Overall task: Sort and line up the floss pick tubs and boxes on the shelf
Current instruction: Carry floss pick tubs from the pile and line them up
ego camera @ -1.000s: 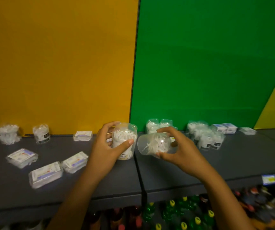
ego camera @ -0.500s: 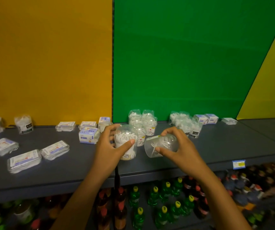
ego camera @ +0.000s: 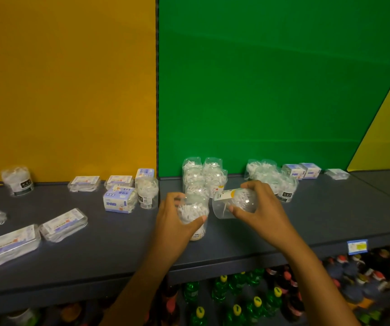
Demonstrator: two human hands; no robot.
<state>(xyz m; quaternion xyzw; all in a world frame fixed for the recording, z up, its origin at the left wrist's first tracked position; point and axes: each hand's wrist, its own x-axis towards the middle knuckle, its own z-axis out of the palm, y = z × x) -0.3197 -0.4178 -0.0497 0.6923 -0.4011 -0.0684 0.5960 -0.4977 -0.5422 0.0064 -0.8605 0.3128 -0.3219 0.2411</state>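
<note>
So the person's got a clear floss pick tub in each hand, both near the middle of the grey shelf (ego camera: 330, 222). Left hand (ego camera: 172, 222) has its fingers wrapped round an upright tub (ego camera: 195, 216) whose base looks to be on the shelf, toward the front edge. Right hand (ego camera: 263, 209) grips a second tub (ego camera: 234, 203) tipped on its side, held just above the shelf, right beside the first one. Just behind them there's a bunch of tubs (ego camera: 203, 177) clustered at the back edge, another bunch (ego camera: 271, 177) further right. 3 flat packs (ego camera: 63, 223) lie near the front-left, and a blue box (ego camera: 118, 200) sits left of centre. Bottles (ego camera: 236, 300) on the level below
</note>
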